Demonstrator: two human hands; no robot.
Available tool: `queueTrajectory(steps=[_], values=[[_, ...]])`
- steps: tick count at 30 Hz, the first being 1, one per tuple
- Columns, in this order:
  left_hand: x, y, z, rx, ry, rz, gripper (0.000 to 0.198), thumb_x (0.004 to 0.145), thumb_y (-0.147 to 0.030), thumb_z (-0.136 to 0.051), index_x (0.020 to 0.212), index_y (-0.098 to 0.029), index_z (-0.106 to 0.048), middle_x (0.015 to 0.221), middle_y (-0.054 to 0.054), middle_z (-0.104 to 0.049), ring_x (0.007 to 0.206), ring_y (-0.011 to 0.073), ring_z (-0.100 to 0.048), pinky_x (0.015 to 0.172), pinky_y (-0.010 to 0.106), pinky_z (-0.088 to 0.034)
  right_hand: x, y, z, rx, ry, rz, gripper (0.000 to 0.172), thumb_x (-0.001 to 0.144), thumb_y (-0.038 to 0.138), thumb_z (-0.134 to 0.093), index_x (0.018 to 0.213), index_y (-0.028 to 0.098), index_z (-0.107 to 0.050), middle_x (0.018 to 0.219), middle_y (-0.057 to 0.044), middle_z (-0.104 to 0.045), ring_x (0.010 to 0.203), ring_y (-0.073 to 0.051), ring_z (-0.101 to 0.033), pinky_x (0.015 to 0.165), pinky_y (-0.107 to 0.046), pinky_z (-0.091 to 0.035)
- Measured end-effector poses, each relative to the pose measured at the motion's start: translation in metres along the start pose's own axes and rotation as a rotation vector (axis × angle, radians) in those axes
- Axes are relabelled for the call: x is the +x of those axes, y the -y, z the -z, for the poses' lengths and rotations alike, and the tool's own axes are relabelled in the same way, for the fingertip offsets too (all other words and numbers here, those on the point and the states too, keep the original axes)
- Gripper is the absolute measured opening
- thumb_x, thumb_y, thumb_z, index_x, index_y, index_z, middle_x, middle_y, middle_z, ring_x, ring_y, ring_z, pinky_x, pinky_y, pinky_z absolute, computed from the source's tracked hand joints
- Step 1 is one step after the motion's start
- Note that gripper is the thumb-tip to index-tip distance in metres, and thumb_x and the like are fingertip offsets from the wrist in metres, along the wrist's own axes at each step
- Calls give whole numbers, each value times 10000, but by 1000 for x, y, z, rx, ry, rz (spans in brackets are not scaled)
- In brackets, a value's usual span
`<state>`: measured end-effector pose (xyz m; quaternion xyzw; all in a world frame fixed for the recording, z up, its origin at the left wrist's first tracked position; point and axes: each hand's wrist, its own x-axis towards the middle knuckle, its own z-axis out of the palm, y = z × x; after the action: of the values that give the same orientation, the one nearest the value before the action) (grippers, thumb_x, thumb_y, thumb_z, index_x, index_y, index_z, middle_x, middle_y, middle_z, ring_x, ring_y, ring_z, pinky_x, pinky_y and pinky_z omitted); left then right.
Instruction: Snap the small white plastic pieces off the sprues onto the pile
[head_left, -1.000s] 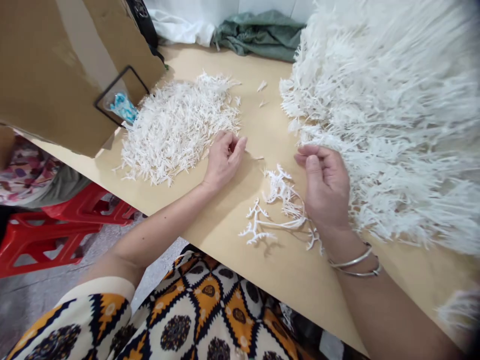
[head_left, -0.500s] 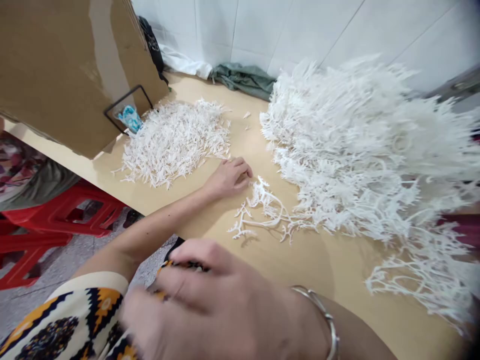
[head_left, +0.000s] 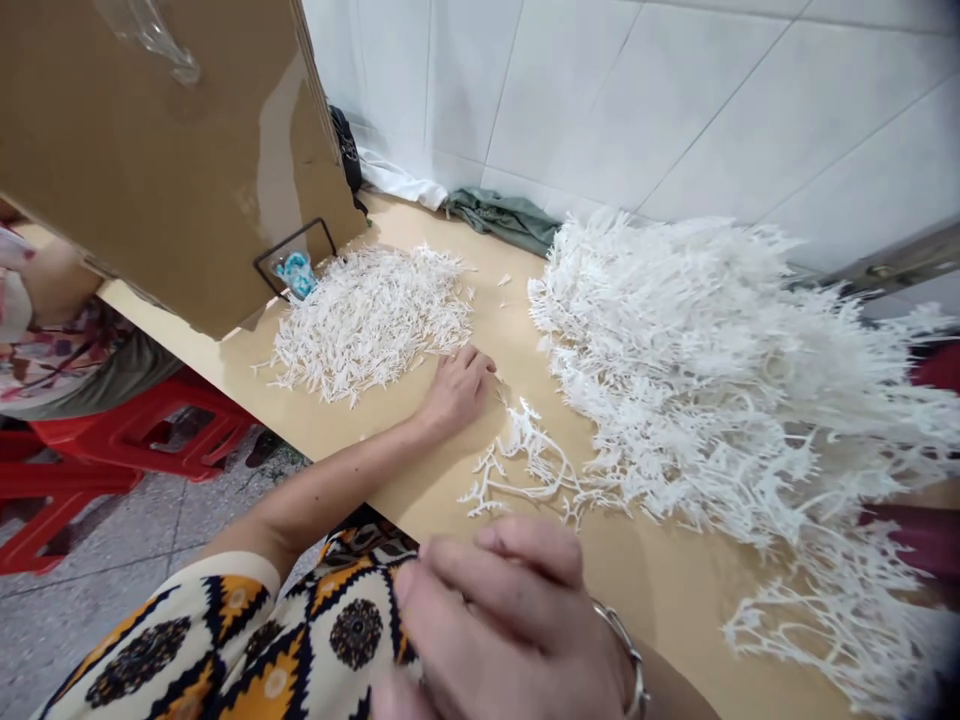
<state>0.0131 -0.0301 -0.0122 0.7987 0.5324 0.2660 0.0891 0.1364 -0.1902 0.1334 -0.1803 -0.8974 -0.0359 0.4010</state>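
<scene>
My left hand rests on the table with its fingers curled down, between a pile of small white plastic pieces and a loose white branching plastic sprig. Its fingertips are close to the sprig's upper end; whether they grip anything is hidden. Close to the camera, my right hand is raised over my lap and the table's front edge, fingers bent and pressed together. What lies inside it, if anything, does not show. A large heap of white branching plastic sprigs covers the right side.
A cardboard sheet stands at left, with a black wire frame and a blue-and-white item by its foot. Cloth lies along the tiled wall. Red stools and another person's arm are beyond the table's left edge.
The camera view has shifted, so the table sits lower in the picture. My right hand has moved right and down, uncovering patterned clothing. The left hand's fingers have shifted slightly near the same spot.
</scene>
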Motion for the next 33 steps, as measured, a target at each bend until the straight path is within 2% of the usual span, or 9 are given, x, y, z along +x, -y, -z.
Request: queueTrajectory(steps=[2, 6, 10, 16, 19, 22, 26, 30, 33], values=[[-1, -2, 2, -18, 43, -91, 236, 1026, -123, -477, 1142, -208, -664, 1184, 58, -678, 1161, 184, -616, 1027, 355, -430, -6, -17, -1, -8, -102, 34, 118, 938, 207, -707, 999, 305, -733, 1120, 48, -777, 1033, -120, -687, 868, -303, -532], [-2, -6, 2, -14, 127, -189, 177, 1067, -294, -528, 1078, -232, -694, 1130, 39, -708, 1114, 202, -625, 1025, 398, -417, -50, -49, -10, -174, 39, -333, 276, 989, 38, -591, 1235, 148, -654, 1106, -98, -781, 1034, -185, -701, 990, -404, -500], [1, -2, -2, 12, 82, -21, 258, 1100, -331, -454, 1111, -222, -688, 1179, 81, -698, 1146, 265, -605, 1040, 478, -403, -106, -81, -19, -286, 88, -736, 283, 1055, 308, -586, 1286, 154, -637, 1176, -167, -733, 1127, -310, -668, 969, -481, -514], [7, 2, 2, 10, -44, 236, 274, 1049, -228, -493, 1284, -201, -632, 1380, 149, -617, 1268, 317, -558, 1076, 515, -392, -136, -100, -37, -181, 190, -1065, 712, 1015, 688, -509, 1386, 92, -626, 1229, -226, -707, 1147, -383, -655, 1009, -586, -528], [7, -1, 6, -41, -67, 189, 301, 1037, -229, -516, 1314, -217, -632, 1410, 122, -614, 1311, 286, -551, 1100, 473, -399, -132, -107, -46, -178, 176, -1101, 675, 1010, 665, -514, 1335, 94, -671, 1178, -223, -732, 1093, -377, -667, 1007, -593, -518], [6, -2, 7, -38, 11, 0, 276, 1074, -279, -481, 1258, -268, -685, 1424, 66, -649, 1330, 262, -550, 1115, 459, -390, -125, -117, -52, -69, 181, -1149, 434, 973, 541, -594, 1124, 162, -744, 1012, -155, -773, 922, -314, -676, 943, -535, -522], [7, -1, 2, 53, 83, -21, 331, 1099, -297, -418, 1311, -267, -670, 1504, 61, -640, 1371, 302, -537, 1116, 532, -373, -117, -131, -54, 205, -10, -1335, 249, 875, 461, -686, 887, 213, -700, 791, -55, -720, 738, -221, -632, 787, -412, -515], [8, -2, 1, 79, -37, 235, 449, 1037, -239, -509, 1480, -181, -559, 1706, 168, -417, 1506, 395, -409, 1167, 609, -337, -111, -139, -58, 333, -209, -1357, 295, 895, 503, -654, 975, 219, -654, 851, -30, -698, 759, -175, -650, 746, -347, -540], [6, -4, 9, -19, -132, 195, 425, 1062, -288, -500, 1471, -209, -583, 1726, 151, -393, 1537, 365, -399, 1199, 580, -316, -105, -145, -68, 419, -369, -1291, 282, 893, 492, -680, 986, 229, -644, 832, -6, -668, 770, -159, -658, 760, -330, -553]])
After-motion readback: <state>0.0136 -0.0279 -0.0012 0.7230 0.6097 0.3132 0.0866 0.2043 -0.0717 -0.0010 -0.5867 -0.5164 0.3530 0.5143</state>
